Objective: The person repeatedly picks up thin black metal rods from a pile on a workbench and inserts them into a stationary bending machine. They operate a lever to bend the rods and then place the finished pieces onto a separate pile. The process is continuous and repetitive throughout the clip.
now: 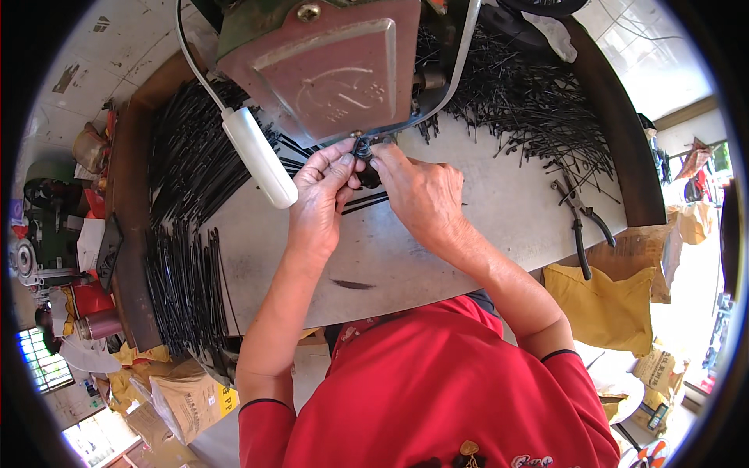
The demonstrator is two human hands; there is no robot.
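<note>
My left hand [321,195] and my right hand [413,191] meet at the middle of the grey worktable [499,210], just under a reddish-brown press machine [328,66]. Both pinch a small black part [363,152] at the machine's lower edge, thumbs and forefingers closed on it. Thin black rods [365,203] pass beneath my hands. The machine's white-gripped lever handle [259,156] hangs just left of my left hand.
Piles of thin black rods lie left [187,156], lower left [183,285] and upper right [530,97] of the table. Black-handled pliers [581,222] rest at the right edge. A raised brown rim [616,117] bounds the table. Yellow sacks [605,304] and cardboard boxes [183,398] stand below.
</note>
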